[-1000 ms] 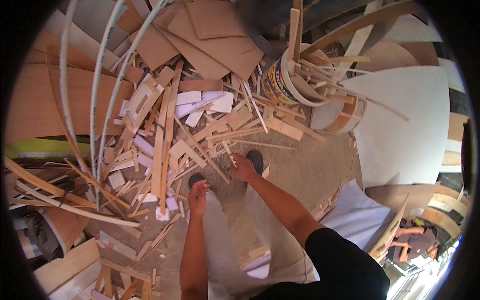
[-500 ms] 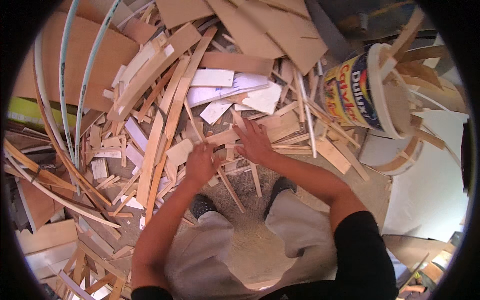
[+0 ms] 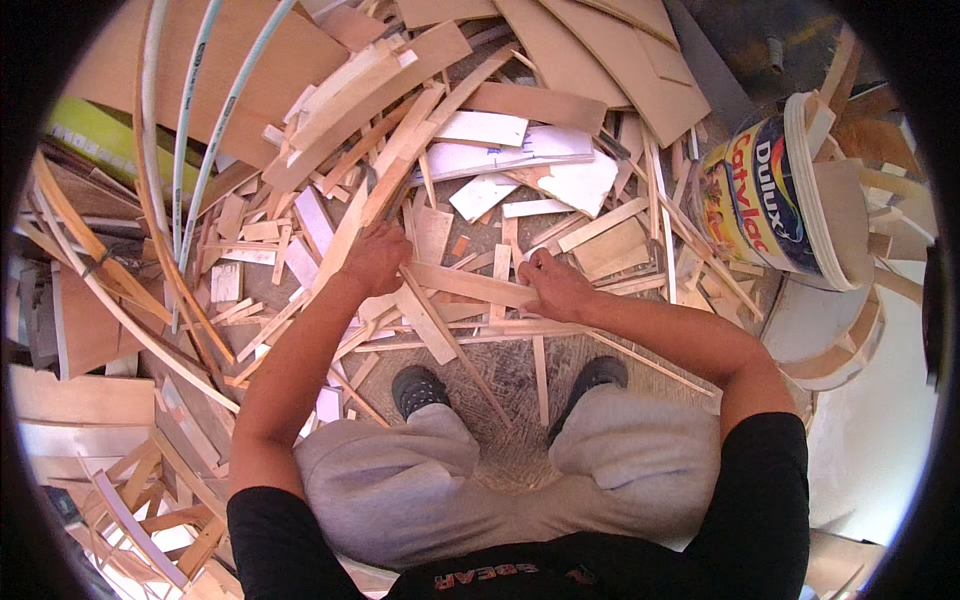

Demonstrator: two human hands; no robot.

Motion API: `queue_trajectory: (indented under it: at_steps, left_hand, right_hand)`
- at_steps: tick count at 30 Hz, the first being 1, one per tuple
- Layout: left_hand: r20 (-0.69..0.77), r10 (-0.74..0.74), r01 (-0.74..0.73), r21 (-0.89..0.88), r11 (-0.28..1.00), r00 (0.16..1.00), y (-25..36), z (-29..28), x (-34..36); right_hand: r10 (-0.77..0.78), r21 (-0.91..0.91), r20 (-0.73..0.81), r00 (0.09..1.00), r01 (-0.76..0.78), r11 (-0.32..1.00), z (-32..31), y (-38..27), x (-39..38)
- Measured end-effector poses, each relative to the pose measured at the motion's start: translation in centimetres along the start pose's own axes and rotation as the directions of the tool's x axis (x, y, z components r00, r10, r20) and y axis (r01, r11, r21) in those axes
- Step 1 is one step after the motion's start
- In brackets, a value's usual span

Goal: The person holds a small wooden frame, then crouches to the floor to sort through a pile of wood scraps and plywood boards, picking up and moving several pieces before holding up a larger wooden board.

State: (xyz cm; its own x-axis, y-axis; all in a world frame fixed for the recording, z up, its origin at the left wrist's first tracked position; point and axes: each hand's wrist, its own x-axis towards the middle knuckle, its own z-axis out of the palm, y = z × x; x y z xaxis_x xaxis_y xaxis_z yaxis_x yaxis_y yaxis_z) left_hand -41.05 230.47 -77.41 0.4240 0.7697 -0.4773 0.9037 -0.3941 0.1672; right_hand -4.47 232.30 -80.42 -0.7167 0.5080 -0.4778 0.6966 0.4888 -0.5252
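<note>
I am crouched over a dense pile of loose wooden offcuts. My right hand [image 3: 555, 288] is closed at the right end of a flat, light wooden board [image 3: 465, 283] that lies roughly crosswise between both hands. My left hand [image 3: 376, 258] has its fingers curled down among long strips near that board's other end; what exactly they grip is hidden. Pale upright and slanting sticks [image 3: 428, 325] lie just below the board, over my shoes. Small white panels [image 3: 482, 195] and pinkish pieces lie beyond my hands.
A printed plastic bucket [image 3: 760, 195] stuffed with scrap wood stands at the right, beside a white sheet [image 3: 870, 430]. Brown sheets [image 3: 610, 60] lie at the back. Bent white pipes [image 3: 215, 120] and curved strips rise at the left, with more scrap at lower left.
I have bent lower over the pile. My hands have spread apart, the left moving left and up, the right moving slightly right, both now closed among the wood pieces.
</note>
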Motion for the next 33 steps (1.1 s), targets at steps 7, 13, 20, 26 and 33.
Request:
queue_trajectory:
  at_steps: [7, 13, 20, 26, 33]
  left_hand:
    - [-0.596, -0.247, 0.261, -0.064, 0.963, 0.764, -1.1, -0.6, -0.8]
    - [-0.034, -0.791, 0.740, -0.330, 0.585, 0.610, -4.6, 2.3, -1.4]
    - [-0.165, -0.580, 0.443, -0.493, 0.749, 0.798, -3.7, 2.7, 0.1]
    - [-0.394, -0.572, 0.314, -0.550, 0.774, 0.719, 0.1, -0.4, 1.7]
    - [-0.469, -0.506, 0.315, -0.428, 0.847, 0.724, 0.3, 2.0, -1.2]
  right_hand:
    - [-0.032, 0.073, -0.170, 0.985, 0.045, 0.996, -3.4, 0.1, 5.0]
    - [-0.124, 0.201, -0.164, 0.979, 0.157, 0.967, -5.0, -3.0, 10.3]
    - [-0.292, 0.169, -0.147, 0.945, 0.315, 0.934, -3.8, -2.5, 8.4]
    - [-0.133, 0.327, -0.168, 0.977, 0.183, 0.927, -4.9, -0.6, 8.3]
    - [-0.036, 0.548, -0.238, 0.971, 0.164, 0.820, -5.3, -1.9, 9.2]
